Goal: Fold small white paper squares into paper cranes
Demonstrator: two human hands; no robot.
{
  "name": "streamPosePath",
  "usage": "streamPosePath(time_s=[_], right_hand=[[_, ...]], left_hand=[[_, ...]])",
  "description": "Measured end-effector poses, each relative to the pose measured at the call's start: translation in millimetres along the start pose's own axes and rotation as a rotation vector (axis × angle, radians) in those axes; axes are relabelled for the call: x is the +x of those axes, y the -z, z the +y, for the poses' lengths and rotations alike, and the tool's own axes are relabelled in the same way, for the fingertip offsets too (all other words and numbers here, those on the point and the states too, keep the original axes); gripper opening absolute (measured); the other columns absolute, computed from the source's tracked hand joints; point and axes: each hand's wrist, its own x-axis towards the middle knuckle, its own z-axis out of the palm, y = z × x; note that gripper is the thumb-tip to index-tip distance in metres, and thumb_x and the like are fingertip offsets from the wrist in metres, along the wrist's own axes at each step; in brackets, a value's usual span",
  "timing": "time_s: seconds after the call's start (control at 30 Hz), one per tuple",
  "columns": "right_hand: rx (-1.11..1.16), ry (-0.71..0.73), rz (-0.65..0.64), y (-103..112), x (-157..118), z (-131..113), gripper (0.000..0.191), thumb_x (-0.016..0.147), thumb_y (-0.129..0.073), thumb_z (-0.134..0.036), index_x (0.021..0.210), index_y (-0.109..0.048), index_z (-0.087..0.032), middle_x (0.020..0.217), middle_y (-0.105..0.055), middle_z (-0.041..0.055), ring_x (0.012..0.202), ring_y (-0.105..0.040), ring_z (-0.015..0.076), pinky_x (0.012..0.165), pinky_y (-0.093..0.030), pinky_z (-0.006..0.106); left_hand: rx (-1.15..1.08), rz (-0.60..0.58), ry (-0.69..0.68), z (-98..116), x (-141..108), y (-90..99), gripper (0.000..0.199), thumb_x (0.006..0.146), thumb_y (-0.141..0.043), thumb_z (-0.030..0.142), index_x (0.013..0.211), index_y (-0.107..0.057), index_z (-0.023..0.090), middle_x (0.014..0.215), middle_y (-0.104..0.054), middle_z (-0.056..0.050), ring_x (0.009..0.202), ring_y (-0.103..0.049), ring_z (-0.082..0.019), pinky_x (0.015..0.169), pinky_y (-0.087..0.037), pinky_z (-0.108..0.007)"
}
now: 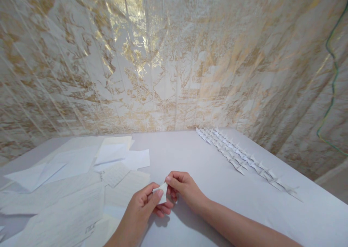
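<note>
Between my two hands, above the front middle of the white table, is a small folded piece of white paper [163, 193]. My left hand [148, 200] is closed on it, the thumb pressing its face and the fingers behind. Thumb and forefinger of my right hand [181, 185] pinch its upper right corner; the other fingers curl beneath. The lower part of the paper is partly hidden by my left fingers. On the right side of the table, several small folded paper figures [239, 151] with pointed tips stand in slanting rows.
Loose sheets of paper [67, 203], some with writing, overlap across the left side of the table [168, 149]. A patterned white and gold curtain [163, 58] hangs right behind the table's back edge. A thin green cord [334, 76] dangles at the far right.
</note>
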Motion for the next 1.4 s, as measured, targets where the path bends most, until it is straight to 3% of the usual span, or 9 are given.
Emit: streamPosePath(time_s=[0.2, 0.47, 0.6, 0.73, 0.87, 1.0, 1.13, 1.27, 1.4], right_hand=[[-0.036, 0.010, -0.035, -1, -2, -1, 0.058, 0.066, -0.080, -0.071, 0.074, -0.061, -0.017, 0.054, -0.054, -0.0041, 0.046, -0.046, 0.0097, 0.047, -0.036, 0.024], [-0.030, -0.002, 0.005, 2, 3, 0, 0.054, 0.063, -0.084, -0.065, 0.065, -0.056, -0.019, 0.043, -0.043, -0.0089, 0.040, -0.032, 0.0068, 0.043, -0.025, 0.024], [-0.035, -0.035, -0.008, 5, 4, -2, 0.053, 0.065, -0.082, -0.064, 0.067, -0.057, -0.018, 0.046, -0.047, -0.0077, 0.040, -0.034, 0.0059, 0.044, -0.027, 0.023], [-0.080, -0.071, -0.051, 8, 9, -2, 0.054, 0.069, -0.074, -0.068, 0.084, -0.059, -0.018, 0.063, -0.063, 0.0001, 0.047, -0.050, 0.0100, 0.046, -0.036, 0.023], [-0.225, -0.042, -0.035, 13, 14, -2, 0.038, 0.078, -0.069, -0.049, 0.098, -0.056, -0.020, 0.080, -0.069, 0.0031, 0.058, -0.058, 0.0132, 0.049, -0.041, 0.023], [-0.497, 0.017, -0.027, 20, 10, -14, 0.003, 0.082, -0.062, -0.019, 0.085, -0.061, -0.019, 0.069, -0.062, -0.0017, 0.059, -0.053, 0.0118, 0.054, -0.039, 0.022], [-0.786, 0.078, -0.173, 24, -6, -40, 0.014, 0.073, -0.067, -0.005, 0.072, -0.068, -0.018, 0.071, -0.063, -0.0018, 0.066, -0.056, 0.0142, 0.064, -0.041, 0.025], [-0.990, 0.128, -0.277, 18, -17, -51, 0.018, 0.074, -0.067, -0.001, 0.082, -0.073, -0.017, 0.085, -0.069, 0.0036, 0.078, -0.062, 0.0193, 0.072, -0.043, 0.028], [-1.360, 0.258, -0.432, 8, -17, -41, 0.013, 0.087, -0.070, -0.013, 0.100, -0.072, -0.016, 0.101, -0.071, 0.0079, 0.093, -0.066, 0.0225, 0.079, -0.048, 0.027]], left_hand=[[0.013, -0.005, 0.004, 2, -2, -1.1, 0.056, 0.078, -0.070, 0.071, 0.083, -0.074, 0.015, 0.077, -0.079, -0.009, 0.068, -0.072, -0.019, 0.063, -0.054, -0.025], [0.064, -0.023, 0.013, -7, 2, -0.4, 0.057, 0.079, -0.067, 0.073, 0.094, -0.068, 0.017, 0.085, -0.080, -0.010, 0.079, -0.075, -0.023, 0.069, -0.054, -0.028], [0.218, 0.032, -0.029, -1, -1, 5.0, 0.038, 0.090, -0.059, 0.061, 0.092, -0.060, 0.023, 0.080, -0.076, -0.005, 0.080, -0.074, -0.024, 0.071, -0.053, -0.030], [0.747, 0.175, -0.434, 7, -4, 14.5, 0.014, 0.092, -0.054, 0.031, 0.083, -0.062, 0.025, 0.100, -0.070, -0.007, 0.092, -0.069, -0.025, 0.081, -0.052, -0.034], [1.119, 0.145, -0.771, -1, 0, 17.7, 0.022, 0.084, -0.046, 0.009, 0.088, -0.062, 0.024, 0.101, -0.070, -0.008, 0.089, -0.067, -0.026, 0.080, -0.052, -0.036], [1.264, 0.028, -0.614, -9, 2, 11.1, 0.024, 0.082, -0.042, 0.006, 0.084, -0.060, 0.021, 0.082, -0.066, -0.006, 0.075, -0.062, -0.024, 0.070, -0.050, -0.036], [1.132, -0.131, -0.265, 1, -1, 6.4, 0.013, 0.076, -0.058, 0.015, 0.087, -0.063, 0.021, 0.100, -0.067, -0.007, 0.096, -0.062, -0.027, 0.088, -0.049, -0.039], [0.992, -0.270, -0.104, 15, -2, 10.4, 0.037, 0.069, -0.057, 0.011, 0.104, -0.067, 0.019, 0.115, -0.063, -0.006, 0.107, -0.061, -0.023, 0.097, -0.045, -0.035], [1.000, -0.306, -0.095, 18, 5, 13.8, 0.035, 0.070, -0.051, 0.010, 0.100, -0.067, 0.018, 0.109, -0.064, -0.006, 0.102, -0.062, -0.022, 0.092, -0.046, -0.033]])
